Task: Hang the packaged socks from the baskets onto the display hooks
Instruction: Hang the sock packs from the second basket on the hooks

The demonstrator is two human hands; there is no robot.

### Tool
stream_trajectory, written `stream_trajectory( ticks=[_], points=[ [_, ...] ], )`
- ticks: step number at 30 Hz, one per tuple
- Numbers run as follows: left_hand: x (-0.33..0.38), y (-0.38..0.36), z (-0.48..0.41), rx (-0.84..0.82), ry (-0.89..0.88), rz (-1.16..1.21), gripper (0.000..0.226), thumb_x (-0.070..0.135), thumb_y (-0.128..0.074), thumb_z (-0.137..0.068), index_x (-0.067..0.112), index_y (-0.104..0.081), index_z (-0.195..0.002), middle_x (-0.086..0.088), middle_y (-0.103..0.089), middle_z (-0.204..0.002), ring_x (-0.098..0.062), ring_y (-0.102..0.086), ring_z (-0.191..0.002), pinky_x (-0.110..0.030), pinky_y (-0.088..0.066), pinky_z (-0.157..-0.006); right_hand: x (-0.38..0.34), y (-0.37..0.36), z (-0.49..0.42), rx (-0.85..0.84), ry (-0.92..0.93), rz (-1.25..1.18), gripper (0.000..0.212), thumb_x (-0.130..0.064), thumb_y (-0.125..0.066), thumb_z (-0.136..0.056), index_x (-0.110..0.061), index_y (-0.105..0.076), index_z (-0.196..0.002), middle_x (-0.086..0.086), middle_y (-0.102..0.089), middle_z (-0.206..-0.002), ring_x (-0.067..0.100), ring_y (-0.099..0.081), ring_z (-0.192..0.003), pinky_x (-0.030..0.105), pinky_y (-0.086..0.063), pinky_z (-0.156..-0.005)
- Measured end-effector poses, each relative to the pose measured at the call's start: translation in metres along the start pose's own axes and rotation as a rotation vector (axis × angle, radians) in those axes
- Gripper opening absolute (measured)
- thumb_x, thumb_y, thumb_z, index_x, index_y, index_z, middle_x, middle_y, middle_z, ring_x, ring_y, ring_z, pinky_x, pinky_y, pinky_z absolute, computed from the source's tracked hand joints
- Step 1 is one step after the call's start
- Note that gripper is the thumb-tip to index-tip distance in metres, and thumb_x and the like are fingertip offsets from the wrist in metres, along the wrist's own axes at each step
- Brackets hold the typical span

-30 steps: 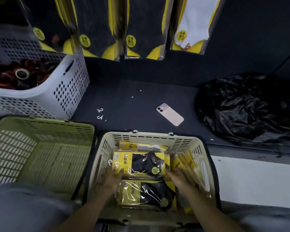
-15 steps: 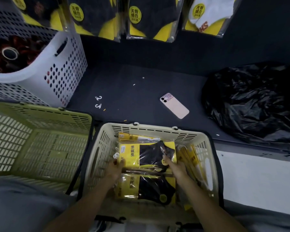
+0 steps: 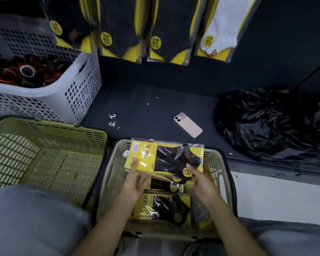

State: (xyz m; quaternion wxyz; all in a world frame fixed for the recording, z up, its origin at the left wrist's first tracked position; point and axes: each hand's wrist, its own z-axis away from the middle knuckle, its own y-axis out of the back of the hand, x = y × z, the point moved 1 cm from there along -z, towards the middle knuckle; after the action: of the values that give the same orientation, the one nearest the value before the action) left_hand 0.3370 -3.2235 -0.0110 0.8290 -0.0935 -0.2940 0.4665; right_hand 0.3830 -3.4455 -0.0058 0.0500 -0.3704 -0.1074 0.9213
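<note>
One dark shelf (image 3: 146,108) spans the scene under a dark back panel, where four rows of hanging sock packs (image 3: 118,34) dangle, three with black socks and one with white. On the shelf's right side slumps a crumpled black plastic bag (image 3: 266,122). At the left stands a white perforated basket (image 3: 78,93) holding red and black rolls. In front of it sits a green basket (image 3: 50,163), and just beside that, to the right, a beige basket (image 3: 218,172) with more packaged socks (image 3: 164,207) lying flat inside.

Above the beige basket's far rim, both hands hold up a sock pack (image 3: 166,159) (yellow card, black socks, clear wrapper), lying roughly level with its hanger end pointing left. The left grip (image 3: 135,180) grasps its yellow end, thumb on top and fingers underneath. The right grip (image 3: 203,182) grasps the near right corner, thumb pressed by the round yellow sticker. Whether one pack or a small stack is held cannot be told.

Beyond the basket a pale phone (image 3: 187,124) lies face down on the shelf, well apart from the bag. Further left, near the white basket, lie two small white hooks (image 3: 112,120).
</note>
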Motion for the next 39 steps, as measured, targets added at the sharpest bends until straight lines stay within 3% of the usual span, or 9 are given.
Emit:
stream_trajectory(
  ticks=[3,7,11,17,20,22,27,35,39],
  points=[
    [0.008,-0.007,0.009,-0.049,-0.108,-0.169,0.045,0.043,-0.069,-0.076,0.020,-0.056,-0.112,0.002,-0.057,-0.081,-0.016,-0.055,-0.082,-0.035,-0.039,-0.103,-0.002,-0.006,0.017,-0.026,0.055,0.099,0.047,-0.036,-0.080,-0.063,-0.027,-0.061,-0.105,-0.018,-0.057,-0.114,0.000,-0.061,-0.087,0.026,-0.050,-0.081],
    [0.023,-0.017,0.026,-0.156,-0.412,-0.364,0.042,0.032,-0.073,-0.075,0.023,-0.058,-0.114,0.004,-0.070,-0.105,-0.016,-0.064,-0.104,-0.035,-0.046,-0.098,-0.015,-0.011,0.024,0.168,0.352,0.463,0.098,-0.029,-0.082,-0.072,-0.022,-0.021,-0.148,-0.004,-0.036,-0.144,0.016,-0.036,-0.133,0.030,-0.033,-0.105],
    [0.024,-0.034,0.036,-0.402,-0.672,-0.713,0.038,0.008,-0.073,-0.080,0.012,-0.059,-0.115,-0.006,-0.070,-0.111,-0.018,-0.066,-0.103,-0.026,-0.054,-0.087,-0.030,-0.036,0.039,-0.001,0.561,0.605,0.083,-0.050,-0.076,-0.071,-0.042,-0.030,-0.140,-0.029,-0.038,-0.140,-0.015,-0.039,-0.120,0.006,-0.035,-0.092],
    [-0.004,-0.020,0.027,-0.526,-0.557,-1.029,0.054,0.031,-0.076,-0.074,0.028,-0.052,-0.122,0.010,-0.067,-0.114,-0.006,-0.063,-0.108,-0.017,-0.050,-0.088,-0.015,-0.030,0.041,-0.092,0.534,0.575,0.049,-0.016,-0.077,-0.079,-0.024,-0.044,-0.115,-0.011,-0.062,-0.109,0.013,-0.062,-0.108,0.010,-0.048,-0.080],
    [-0.023,0.002,0.012,-0.472,-0.487,-1.144,0.056,0.023,-0.076,-0.079,0.023,-0.046,-0.127,0.009,-0.063,-0.118,-0.011,-0.060,-0.113,-0.017,-0.047,-0.092,0.001,-0.020,0.040,-0.070,0.473,0.818,0.057,-0.024,-0.077,-0.080,-0.024,-0.037,-0.122,-0.015,-0.050,-0.112,0.009,-0.051,-0.108,0.006,-0.040,-0.078],
    [-0.025,0.008,0.007,-0.427,-0.495,-1.196,0.056,0.022,-0.076,-0.080,0.013,-0.049,-0.128,0.001,-0.064,-0.120,-0.017,-0.059,-0.116,-0.031,-0.047,-0.100,0.004,-0.017,0.037,-0.048,0.445,0.849,0.063,-0.030,-0.077,-0.079,-0.025,-0.038,-0.129,-0.015,-0.050,-0.117,0.010,-0.051,-0.113,0.020,-0.045,-0.086],
    [0.005,-0.019,0.021,-0.452,-0.573,-1.191,0.042,0.018,-0.077,-0.078,0.015,-0.059,-0.116,0.000,-0.070,-0.109,-0.013,-0.065,-0.104,-0.034,-0.050,-0.096,-0.018,-0.026,0.042,-0.028,0.565,0.617,0.051,-0.019,-0.080,-0.075,-0.021,-0.051,-0.117,-0.003,-0.067,-0.113,0.017,-0.061,-0.111,0.030,-0.049,-0.096],
    [0.091,-0.122,0.109,-0.655,-0.701,-0.943,0.049,0.035,-0.074,-0.072,0.028,-0.056,-0.116,0.012,-0.071,-0.109,-0.004,-0.066,-0.101,-0.016,-0.052,-0.078,-0.134,-0.070,0.099,0.087,0.960,0.280,0.037,-0.019,-0.080,-0.070,-0.015,-0.055,-0.098,-0.004,-0.063,-0.089,-0.004,-0.061,-0.074,0.015,-0.051,-0.066],
    [0.117,-0.160,0.143,-0.597,-0.831,-0.822,0.059,0.046,-0.080,-0.056,0.029,-0.061,-0.109,0.011,-0.072,-0.105,-0.005,-0.069,-0.095,-0.017,-0.054,-0.071,-0.184,-0.088,0.127,0.010,1.059,0.203,0.020,-0.017,-0.076,-0.073,-0.008,-0.061,-0.084,-0.003,-0.071,-0.078,0.004,-0.066,-0.073,0.016,-0.052,-0.065]
  ],
)
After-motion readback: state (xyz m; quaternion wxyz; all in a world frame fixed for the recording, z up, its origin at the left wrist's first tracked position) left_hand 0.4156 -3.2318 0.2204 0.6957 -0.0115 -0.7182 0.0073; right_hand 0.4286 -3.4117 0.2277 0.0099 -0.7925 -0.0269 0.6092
